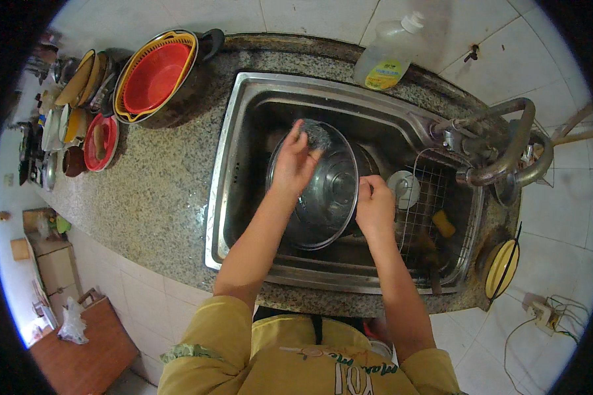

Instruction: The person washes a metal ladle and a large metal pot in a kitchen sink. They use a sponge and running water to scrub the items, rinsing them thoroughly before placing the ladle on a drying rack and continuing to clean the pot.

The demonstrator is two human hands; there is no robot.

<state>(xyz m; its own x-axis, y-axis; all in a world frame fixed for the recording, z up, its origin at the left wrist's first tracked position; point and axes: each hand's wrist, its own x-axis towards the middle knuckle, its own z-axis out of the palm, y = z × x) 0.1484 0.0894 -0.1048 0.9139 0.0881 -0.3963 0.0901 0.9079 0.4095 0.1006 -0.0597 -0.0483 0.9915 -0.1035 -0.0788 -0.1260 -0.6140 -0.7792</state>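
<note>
A: ok so what worried me was the right hand [375, 201]. Its grip was just clamped on the right rim of that metal bowl [339, 204], like a pinch, and everything there looked wet. Seemed like an easy way to lose it.

B: Yeah, fair. The bowl was over the left part of the sink [225, 171], tilted, and I couldn't tell if the bottom was resting on anything. If it wasn't, a slip could've meant a drop and a dented rim.

A: And the left hand [296, 161]? Its grip looked closed on a wiry scouring pad [317, 137] up by the far side of the bowl. Couldn't tell how tight tho.

B: Same. I figured a hard push there could've swung the bowl around that one pinch point. Fingers sliding off the pad onto the rim would be no fun either.

A: What about the stuff on the right? Wire rack [412, 214], yellow sponge [443, 224]...

B: The rack could've snagged the rim if the bowl swung right. The faucet [524, 141] was well apart, so only a big swing would've clanged into it, imo.
</note>
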